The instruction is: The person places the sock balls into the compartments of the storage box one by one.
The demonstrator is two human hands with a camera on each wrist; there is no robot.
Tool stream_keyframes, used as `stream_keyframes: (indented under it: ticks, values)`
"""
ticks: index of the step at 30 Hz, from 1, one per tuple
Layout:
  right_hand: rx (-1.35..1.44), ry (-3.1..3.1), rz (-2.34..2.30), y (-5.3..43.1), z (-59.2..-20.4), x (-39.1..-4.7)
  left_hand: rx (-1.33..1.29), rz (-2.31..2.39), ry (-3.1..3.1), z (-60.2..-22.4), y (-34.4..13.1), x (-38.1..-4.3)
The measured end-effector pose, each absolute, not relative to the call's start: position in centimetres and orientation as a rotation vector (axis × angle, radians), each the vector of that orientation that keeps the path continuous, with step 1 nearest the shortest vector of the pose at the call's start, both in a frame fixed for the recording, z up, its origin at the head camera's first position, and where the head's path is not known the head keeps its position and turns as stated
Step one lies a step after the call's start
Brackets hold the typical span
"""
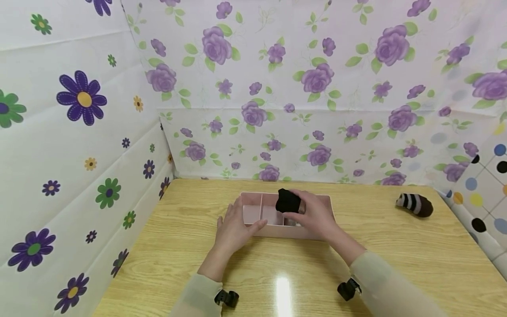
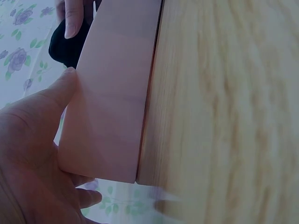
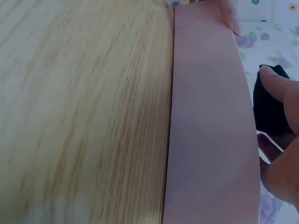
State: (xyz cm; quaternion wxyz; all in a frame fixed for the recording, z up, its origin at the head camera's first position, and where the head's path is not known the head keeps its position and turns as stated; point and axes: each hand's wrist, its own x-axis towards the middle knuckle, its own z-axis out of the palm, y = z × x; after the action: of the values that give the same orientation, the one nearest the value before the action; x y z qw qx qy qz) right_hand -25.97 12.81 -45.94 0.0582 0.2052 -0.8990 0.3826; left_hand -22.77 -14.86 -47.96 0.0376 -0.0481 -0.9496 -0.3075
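Observation:
My right hand [image 1: 317,215] grips a black bundled sock [image 1: 288,201] between thumb and fingers, over the middle of a pink divided box [image 1: 273,231]. In the right wrist view the black sock [image 3: 271,107] shows just beyond the box's long wall [image 3: 212,116]. At the box's left end, my left hand [image 1: 233,226] holds the corner, its thumb along the front rim and its fingers along the end wall. The left wrist view shows this left hand [image 2: 35,144] with the thumb tip right at the rim. My right hand hides much of the box's right half.
A rolled striped sock [image 1: 415,205] in brown, grey, black and white lies on the wooden table [image 1: 376,237] at the far right. Flowered sheets [image 1: 277,88] hang behind and to the left. A dotted sheet [image 1: 485,198] borders the right side.

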Motion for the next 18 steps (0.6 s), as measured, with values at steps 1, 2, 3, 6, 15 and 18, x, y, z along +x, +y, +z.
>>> stream_keyframes:
  ticks: [1,2,3,6,15,18]
  values:
    - [0.624,-2.728,1.157,12.6,-45.9,-26.0,-0.148,-0.943,-2.914,-48.0,-14.9,-22.8]
    - [0.622,-2.735,1.157,12.4,-45.9,-26.0,-0.149,-0.943,-2.916,-48.0,-14.9,-22.8]
    - [0.624,-2.739,1.163,12.1,-45.9,-26.1,-0.150,-0.943,-2.918,-48.0,-14.9,-22.8]
    - [0.637,-2.747,1.167,11.5,-45.9,-26.2,-0.149,-0.948,-2.921,-48.0,-14.9,-22.7]
    - [0.657,-2.749,1.213,10.0,-46.4,-26.6,-0.143,-0.959,-2.915,-48.1,-15.0,-22.9]
    - [0.652,-2.767,1.208,9.7,-46.6,-26.9,-0.136,-0.958,-2.917,-48.1,-15.1,-22.9]
